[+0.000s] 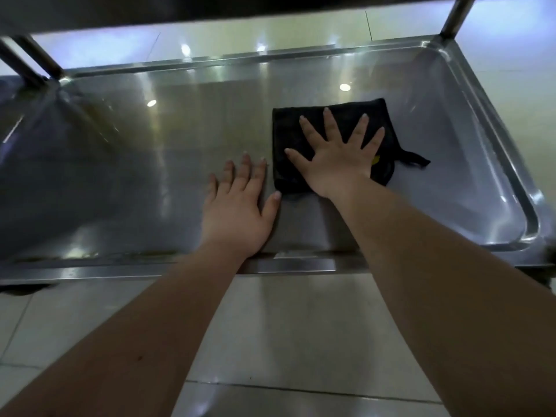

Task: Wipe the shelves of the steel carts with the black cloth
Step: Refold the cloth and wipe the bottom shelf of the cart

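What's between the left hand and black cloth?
Only a thin strip of bare steel shelf separates left hand from black cloth, in the head view.

We see only bare limbs: the left forearm (168, 326) and the right forearm (436, 266) are uncovered from the lower edge of the view up to the wrists, smooth, and thicker towards the elbow. The left hand (237, 206) and the right hand (337, 161) are bare as well, broad across the back, with rather short, fleshy fingers (330, 124) ending in short, pale nails. A small dark speck (139, 358) marks the left forearm.
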Available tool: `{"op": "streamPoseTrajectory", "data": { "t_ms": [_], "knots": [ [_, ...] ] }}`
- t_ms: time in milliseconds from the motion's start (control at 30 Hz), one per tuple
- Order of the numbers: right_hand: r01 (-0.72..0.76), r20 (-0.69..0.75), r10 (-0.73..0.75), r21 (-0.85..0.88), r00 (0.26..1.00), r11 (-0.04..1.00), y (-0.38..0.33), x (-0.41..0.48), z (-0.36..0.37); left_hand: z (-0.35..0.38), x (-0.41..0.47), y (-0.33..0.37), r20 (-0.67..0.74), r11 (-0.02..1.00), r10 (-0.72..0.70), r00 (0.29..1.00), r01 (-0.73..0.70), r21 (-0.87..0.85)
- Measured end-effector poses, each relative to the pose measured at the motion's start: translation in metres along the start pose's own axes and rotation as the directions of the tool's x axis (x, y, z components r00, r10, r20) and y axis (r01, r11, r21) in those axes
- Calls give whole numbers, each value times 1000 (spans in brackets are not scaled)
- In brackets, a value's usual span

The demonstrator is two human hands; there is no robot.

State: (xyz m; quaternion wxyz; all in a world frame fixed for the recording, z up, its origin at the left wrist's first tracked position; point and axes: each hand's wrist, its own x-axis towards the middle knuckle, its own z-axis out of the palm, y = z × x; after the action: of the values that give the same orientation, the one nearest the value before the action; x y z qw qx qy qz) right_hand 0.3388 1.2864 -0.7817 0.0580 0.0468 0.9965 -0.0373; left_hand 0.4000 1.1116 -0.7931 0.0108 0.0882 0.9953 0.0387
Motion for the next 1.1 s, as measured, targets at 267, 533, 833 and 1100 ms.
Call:
{"op": "streamPoseTrajectory", "data": {
  "t_ms": [267, 533, 833, 1100],
  "knots": [
    [-3, -37, 4, 38, 999, 999, -1, 26, -4, -2, 2, -2, 10, 999, -18, 1000, 19, -44],
    [-45, 59, 43, 38, 997, 998, 6, -9, -3, -2, 4, -2, 7, 998, -18, 1000, 18, -58],
    [-18, 91, 15, 34, 996, 999, -5, -136, 7, -10, 5, -6, 10, 965, -23, 1000, 25, -261],
    [73, 222, -73, 8, 972, 997, -65, -130, 1, -46, -10, -7, 2, 866, -58, 998, 51, -498]
  ]
}}
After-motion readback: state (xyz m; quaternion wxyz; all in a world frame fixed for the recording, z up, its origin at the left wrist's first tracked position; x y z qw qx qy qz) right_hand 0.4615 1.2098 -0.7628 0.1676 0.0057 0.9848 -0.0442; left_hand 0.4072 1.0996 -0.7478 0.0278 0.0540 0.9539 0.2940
